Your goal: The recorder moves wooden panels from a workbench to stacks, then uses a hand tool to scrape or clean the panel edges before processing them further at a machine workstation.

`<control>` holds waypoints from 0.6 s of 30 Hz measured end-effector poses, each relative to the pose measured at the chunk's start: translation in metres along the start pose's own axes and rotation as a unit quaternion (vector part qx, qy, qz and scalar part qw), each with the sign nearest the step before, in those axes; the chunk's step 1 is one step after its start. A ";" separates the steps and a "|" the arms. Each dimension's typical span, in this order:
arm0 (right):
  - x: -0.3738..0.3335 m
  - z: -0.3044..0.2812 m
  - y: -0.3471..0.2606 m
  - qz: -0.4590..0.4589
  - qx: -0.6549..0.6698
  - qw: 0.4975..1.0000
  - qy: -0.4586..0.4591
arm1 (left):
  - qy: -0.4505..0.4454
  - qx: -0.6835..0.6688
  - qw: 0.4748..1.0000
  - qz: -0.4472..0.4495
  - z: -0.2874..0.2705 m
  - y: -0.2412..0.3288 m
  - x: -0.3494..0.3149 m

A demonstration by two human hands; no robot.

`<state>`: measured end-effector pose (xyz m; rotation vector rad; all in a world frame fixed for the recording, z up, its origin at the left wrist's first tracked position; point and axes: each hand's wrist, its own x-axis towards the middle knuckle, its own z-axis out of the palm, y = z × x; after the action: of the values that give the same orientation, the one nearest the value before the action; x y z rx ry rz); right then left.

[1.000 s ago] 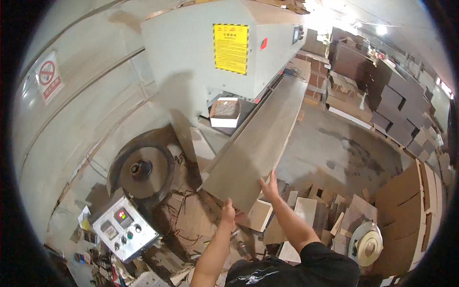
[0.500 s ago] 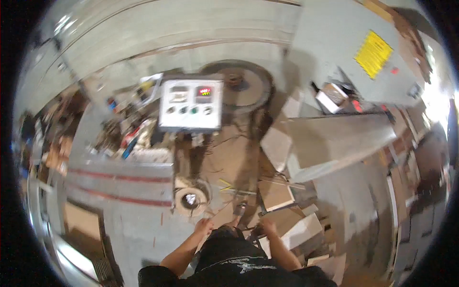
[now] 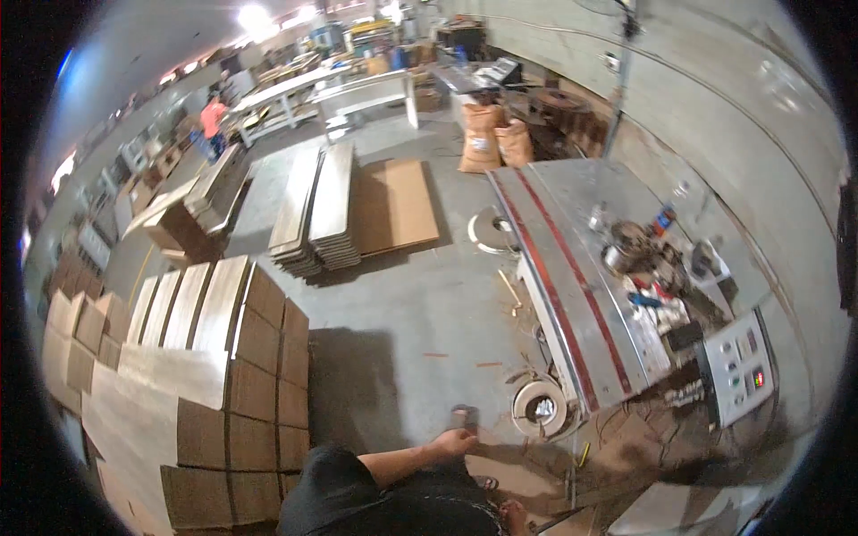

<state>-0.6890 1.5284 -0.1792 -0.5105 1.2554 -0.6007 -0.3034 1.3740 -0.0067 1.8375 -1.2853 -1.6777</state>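
My left hand (image 3: 456, 442) hangs low in front of my body with its fingers curled in, and nothing shows in it. Down at the lower edge, my right hand (image 3: 514, 516) is small and blurred, its fingers partly hidden; a thin dark bar lies close beside it. A pale ring-shaped roll (image 3: 523, 406) is nearest to the left hand, at the corner of a grey machine table (image 3: 617, 268) with two red strips. Past the table's near end, a white control box (image 3: 737, 348) carries buttons and a lit red display.
A tall stack of wood-grain boards (image 3: 255, 389) rises close on my left. Ahead lie lower board piles (image 3: 331, 196) beside a brown cardboard sheet (image 3: 393, 201). Brown sacks (image 3: 480, 138) stand beyond the table. Far left, a person in a red top (image 3: 214, 116) is near long workbenches.
My view has swung left, so the control box and machine table now lie on the right. Board stacks and the wider workshop have come into sight. The right hand has dropped toward the lower edge.
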 end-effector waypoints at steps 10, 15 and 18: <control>0.087 0.132 -0.195 0.076 -0.228 0.964 0.112 | 0.215 -0.053 0.973 -0.059 -0.182 -0.061 -0.054; 0.188 0.268 -0.250 0.051 -0.313 0.948 0.005 | 0.323 -0.137 0.933 -0.083 -0.315 -0.062 -0.087; 0.248 0.379 -0.268 0.047 -0.357 0.929 -0.088 | 0.450 -0.178 0.874 -0.054 -0.388 -0.063 -0.113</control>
<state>-0.3090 1.1751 -0.0913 -1.0767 1.2980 0.0117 0.0882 1.3746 0.1102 2.0524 -0.4465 -0.7831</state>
